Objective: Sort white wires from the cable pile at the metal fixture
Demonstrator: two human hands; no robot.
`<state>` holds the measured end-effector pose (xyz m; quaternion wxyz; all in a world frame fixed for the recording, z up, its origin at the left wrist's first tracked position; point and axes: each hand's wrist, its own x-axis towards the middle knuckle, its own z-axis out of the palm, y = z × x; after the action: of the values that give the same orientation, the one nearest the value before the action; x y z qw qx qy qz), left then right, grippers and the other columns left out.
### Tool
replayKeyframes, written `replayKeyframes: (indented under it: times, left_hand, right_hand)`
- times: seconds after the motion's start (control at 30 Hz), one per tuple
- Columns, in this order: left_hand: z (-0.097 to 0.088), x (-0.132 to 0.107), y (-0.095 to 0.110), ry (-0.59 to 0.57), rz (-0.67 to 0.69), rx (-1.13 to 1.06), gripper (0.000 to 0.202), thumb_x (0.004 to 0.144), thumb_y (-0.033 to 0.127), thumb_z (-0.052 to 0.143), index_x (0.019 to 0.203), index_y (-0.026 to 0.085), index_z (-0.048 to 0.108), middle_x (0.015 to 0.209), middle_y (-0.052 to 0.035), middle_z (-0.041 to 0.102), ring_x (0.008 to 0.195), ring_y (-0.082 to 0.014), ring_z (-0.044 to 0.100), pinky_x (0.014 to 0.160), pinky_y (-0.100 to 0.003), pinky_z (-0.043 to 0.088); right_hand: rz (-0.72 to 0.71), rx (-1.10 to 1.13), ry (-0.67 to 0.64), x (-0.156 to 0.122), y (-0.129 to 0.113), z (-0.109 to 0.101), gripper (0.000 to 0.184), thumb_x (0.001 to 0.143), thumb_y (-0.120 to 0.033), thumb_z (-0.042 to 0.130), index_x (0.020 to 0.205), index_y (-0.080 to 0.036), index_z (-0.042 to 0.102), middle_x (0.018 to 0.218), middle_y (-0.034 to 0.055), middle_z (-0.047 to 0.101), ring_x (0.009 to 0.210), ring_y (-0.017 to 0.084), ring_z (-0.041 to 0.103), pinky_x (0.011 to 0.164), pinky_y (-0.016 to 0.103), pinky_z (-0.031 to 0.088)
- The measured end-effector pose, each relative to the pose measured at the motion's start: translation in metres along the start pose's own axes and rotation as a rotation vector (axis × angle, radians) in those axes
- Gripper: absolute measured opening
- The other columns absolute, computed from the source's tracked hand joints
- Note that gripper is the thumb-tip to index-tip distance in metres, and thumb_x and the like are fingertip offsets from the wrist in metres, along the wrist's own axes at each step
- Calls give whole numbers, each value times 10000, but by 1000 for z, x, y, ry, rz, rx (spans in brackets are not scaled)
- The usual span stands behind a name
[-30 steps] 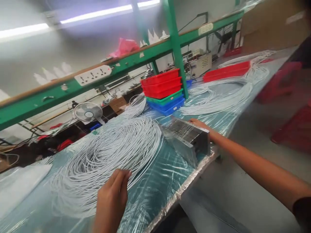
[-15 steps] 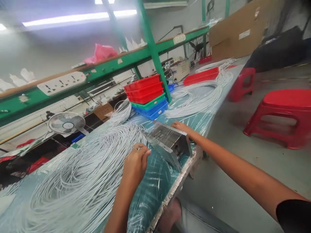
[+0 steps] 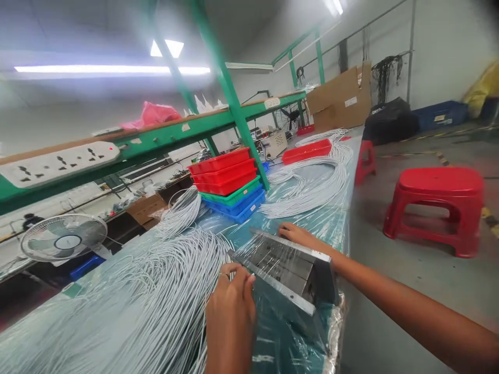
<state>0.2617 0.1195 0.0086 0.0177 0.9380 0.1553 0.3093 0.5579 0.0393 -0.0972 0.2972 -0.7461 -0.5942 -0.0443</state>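
My left hand point(image 3: 231, 306) rests at the near corner of a metal jig block point(image 3: 286, 270) wrapped in clear film, fingers curled against the edge of a big heap of thin white cables point(image 3: 148, 301). Whether those fingers pinch any cables is hidden. My right hand point(image 3: 296, 235) lies on the far side of the same block, fingers pressed against its far edge. The block sits on the green, film-covered workbench point(image 3: 331, 228) near its front edge.
Stacked red, green and blue trays point(image 3: 230, 182) stand by a green post point(image 3: 230, 98). More white cable loops point(image 3: 307, 187) and a red tray point(image 3: 307, 151) lie further along. A fan point(image 3: 64, 243) sits left, red stools point(image 3: 436, 208) stand right on the floor.
The camera has tilted up and turned right. My left hand went from the cable heap to the block's near corner. My right hand has stayed on the block's far side.
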Motion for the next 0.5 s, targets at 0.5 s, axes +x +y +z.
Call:
replayKeyframes:
  times: [0.5]
  left_hand:
    - [10, -6, 14, -23, -161, -104, 343, 1006, 310, 380, 891, 198, 683, 1069, -84, 607, 679, -176, 556, 598, -291, 336]
  right_hand:
    - [-93, 34, -4, 1, 41, 24, 199, 1001, -307, 538, 1106, -163, 628, 1216, 64, 532, 1123, 124, 485, 1050, 222, 393]
